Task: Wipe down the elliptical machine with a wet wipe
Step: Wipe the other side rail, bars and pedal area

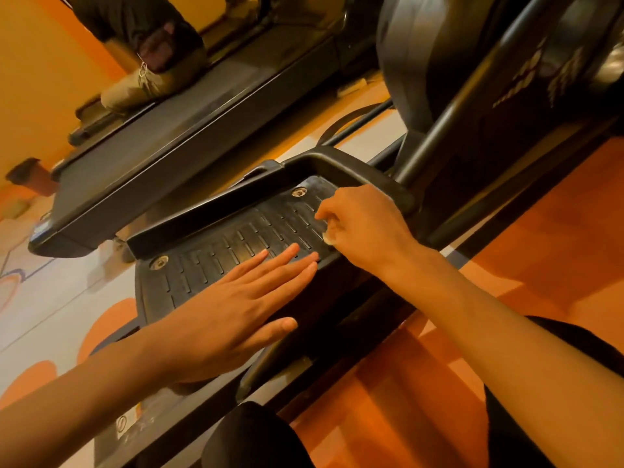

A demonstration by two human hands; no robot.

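A small white bit, probably the wet wipe (327,236), is seen peeking out from under the right hand (364,228). Most of it is hidden, so its shape cannot be told. It is held in the curled fingers and pressed down on the far end of the black foot pedal (236,244) of the elliptical machine (506,96).

The pedal is long and flat, with short raised ribs on top. Its long side runs from the lower left of the picture up to the upper right, and a raised wall is seen along its far edge. A round bolt (299,191) is set near the right hand.

The left hand (236,309) is laid flat on the near end of the pedal, fingers straight and close together, with nothing held.

Beyond the pedal, a dark treadmill (202,130) is seen, and a tan shoe (135,86) is standing on it. An orange floor (540,231) lies under the machine.
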